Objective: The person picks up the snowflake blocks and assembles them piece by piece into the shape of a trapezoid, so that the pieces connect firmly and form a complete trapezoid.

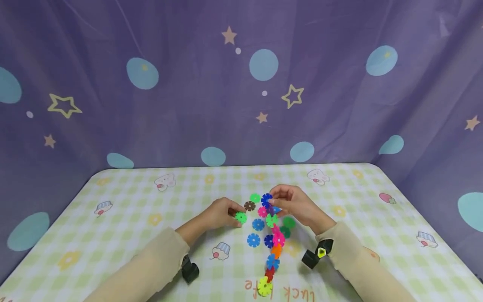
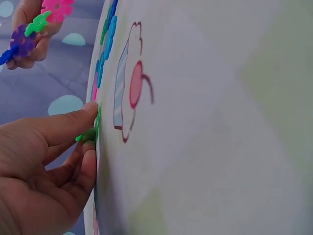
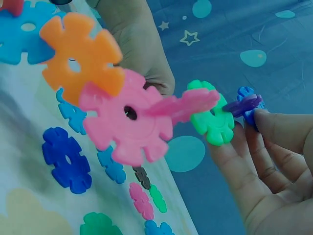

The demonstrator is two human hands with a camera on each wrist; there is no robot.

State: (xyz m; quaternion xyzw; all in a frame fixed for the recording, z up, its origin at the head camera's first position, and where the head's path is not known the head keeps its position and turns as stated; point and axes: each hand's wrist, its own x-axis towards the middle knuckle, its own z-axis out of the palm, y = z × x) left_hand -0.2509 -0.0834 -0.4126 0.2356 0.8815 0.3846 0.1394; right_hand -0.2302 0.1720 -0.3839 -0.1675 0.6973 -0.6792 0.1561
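Note:
A chain of interlocked plastic snowflake discs hangs from my right hand (image 1: 298,207). Thumb and fingers pinch its dark blue end disc (image 3: 248,105). Below that follow a purple disc (image 3: 243,105), a green one (image 3: 213,115), two pink discs (image 1: 278,239), an orange disc (image 3: 80,56), a blue one (image 1: 273,262), a red one (image 1: 269,274) and a yellow-green disc (image 1: 265,286) at the near end. At the tabletop, my left hand (image 1: 222,213) pinches a loose bright green disc (image 1: 240,217) between thumb and fingers; the fingers partly cover it in the left wrist view.
Loose discs lie between the hands: brown (image 1: 249,206), green (image 1: 255,197), pink (image 1: 262,212), two light blue (image 1: 253,240) and dark blue (image 1: 268,240). Two greener discs (image 1: 289,222) lie right of the chain. A checked cloth (image 1: 124,201) covers the table; a purple curtain (image 1: 181,105) hangs behind.

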